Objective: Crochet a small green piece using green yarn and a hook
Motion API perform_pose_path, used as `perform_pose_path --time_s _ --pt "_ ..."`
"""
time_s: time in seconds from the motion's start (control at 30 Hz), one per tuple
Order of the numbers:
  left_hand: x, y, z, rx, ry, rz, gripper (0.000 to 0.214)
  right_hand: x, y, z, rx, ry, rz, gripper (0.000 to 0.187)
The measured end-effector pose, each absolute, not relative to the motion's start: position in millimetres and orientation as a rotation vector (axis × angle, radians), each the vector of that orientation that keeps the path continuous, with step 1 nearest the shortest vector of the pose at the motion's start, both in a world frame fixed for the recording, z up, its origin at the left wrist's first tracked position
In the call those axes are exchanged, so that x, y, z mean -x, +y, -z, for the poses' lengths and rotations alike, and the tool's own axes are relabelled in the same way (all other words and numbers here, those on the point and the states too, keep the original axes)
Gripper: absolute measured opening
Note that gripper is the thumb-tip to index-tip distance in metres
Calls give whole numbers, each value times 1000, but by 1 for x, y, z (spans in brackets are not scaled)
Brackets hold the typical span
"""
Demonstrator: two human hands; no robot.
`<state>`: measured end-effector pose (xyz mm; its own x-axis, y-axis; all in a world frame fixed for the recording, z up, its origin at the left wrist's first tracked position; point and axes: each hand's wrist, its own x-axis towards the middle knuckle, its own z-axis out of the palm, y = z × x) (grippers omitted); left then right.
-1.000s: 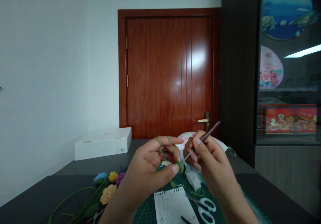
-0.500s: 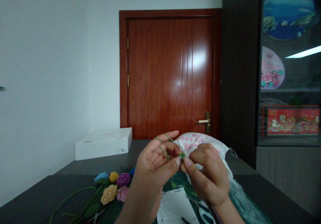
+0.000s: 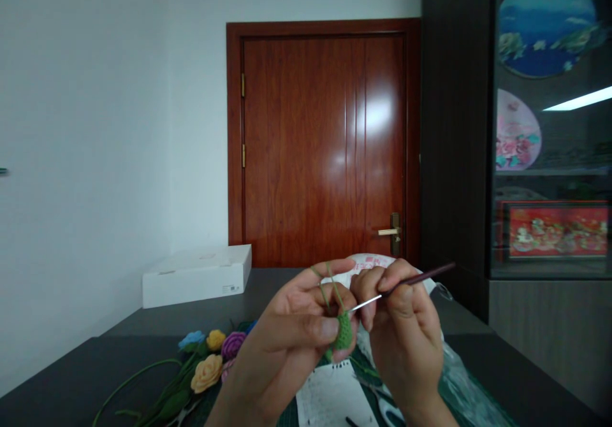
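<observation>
A small green crochet piece [image 3: 343,331] is pinched between the thumb and fingers of my left hand [image 3: 291,331]. Green yarn [image 3: 337,292] loops around the raised index finger of that hand and runs down to the piece. My right hand [image 3: 401,318] grips a crochet hook [image 3: 423,276] with a dark handle and a thin silver shaft. The hook's tip meets the top edge of the green piece; whether it sits inside a stitch is too small to tell.
Crocheted flowers [image 3: 207,372] with green stems lie at left. A spiral notepad [image 3: 335,396] and scissors [image 3: 389,409] are below my hands. Behind stands a white printed bag [image 3: 370,262]; a white box [image 3: 197,277] sits at the back left, before a wooden door [image 3: 306,146].
My right hand has turned upward, bringing the hook into view at the green piece. My left hand has rotated, so the crochet piece now shows more fully.
</observation>
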<state>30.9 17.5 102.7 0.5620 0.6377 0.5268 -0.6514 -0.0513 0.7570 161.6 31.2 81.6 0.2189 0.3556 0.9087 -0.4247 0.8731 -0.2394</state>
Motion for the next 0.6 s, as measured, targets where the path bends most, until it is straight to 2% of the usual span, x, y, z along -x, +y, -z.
perform_pose_path --time_s 0.17,0.37,0.47,0.6 --pt "-32 22 -101 -1166 -2 -1022 40 -167 30 -84 -71 -1217 -779 22" --pt "-31 26 -100 -1260 88 -1151 47 -171 31 -85 -20 -1248 -1106 27" --pt "-30 28 -100 -1403 211 -1338 50 -169 33 -85 15 -1291 -1040 29" --pt "-30 30 -98 -1479 293 -1451 47 -162 39 -81 67 -1291 -717 19"
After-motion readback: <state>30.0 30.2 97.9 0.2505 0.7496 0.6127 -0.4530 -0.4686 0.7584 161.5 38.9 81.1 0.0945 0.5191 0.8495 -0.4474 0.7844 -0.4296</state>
